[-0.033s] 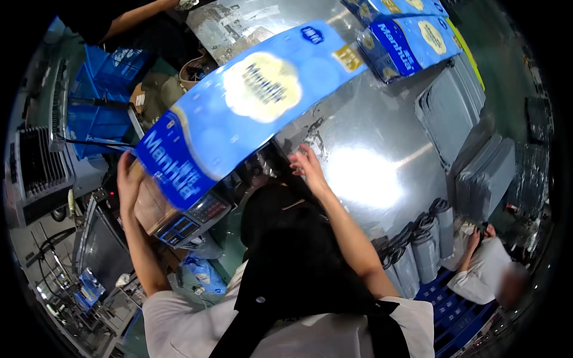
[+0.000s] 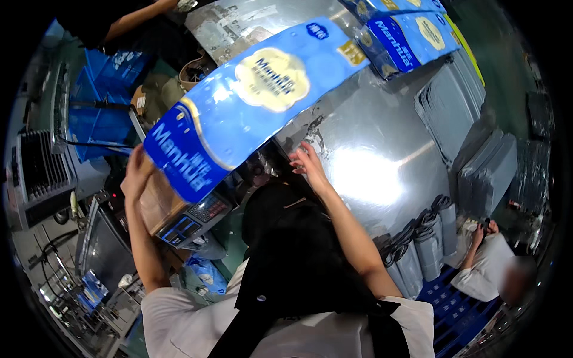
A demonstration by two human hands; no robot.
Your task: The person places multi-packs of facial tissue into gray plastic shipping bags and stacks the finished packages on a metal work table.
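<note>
A long, glossy blue package (image 2: 239, 107) with a cream flower-shaped label lies slantwise in front of me, its far right end over the metal table. Against its near left end rests my left hand (image 2: 137, 173), fingers stretched out and flat, some fingertips hard to see. Under that end are a brown cardboard surface (image 2: 156, 200) and a scale (image 2: 194, 219) with a keypad and display. My right hand (image 2: 308, 167) is open beside the package's near edge, fingers spread and apart from it, over the table's edge.
Similar blue packages (image 2: 412, 42) sit at the far right of the metal table (image 2: 346, 131). Flat grey bags (image 2: 450, 107) are stacked at the right, with rolled grey bundles (image 2: 427, 244) nearer. Blue bins (image 2: 101, 101) stand left. Another person (image 2: 486, 262) is at lower right; another's arm (image 2: 143, 18) shows at upper left.
The blue package has shifted slightly right and away from me, and my left hand has moved along with its end. My right hand has hardly moved.
</note>
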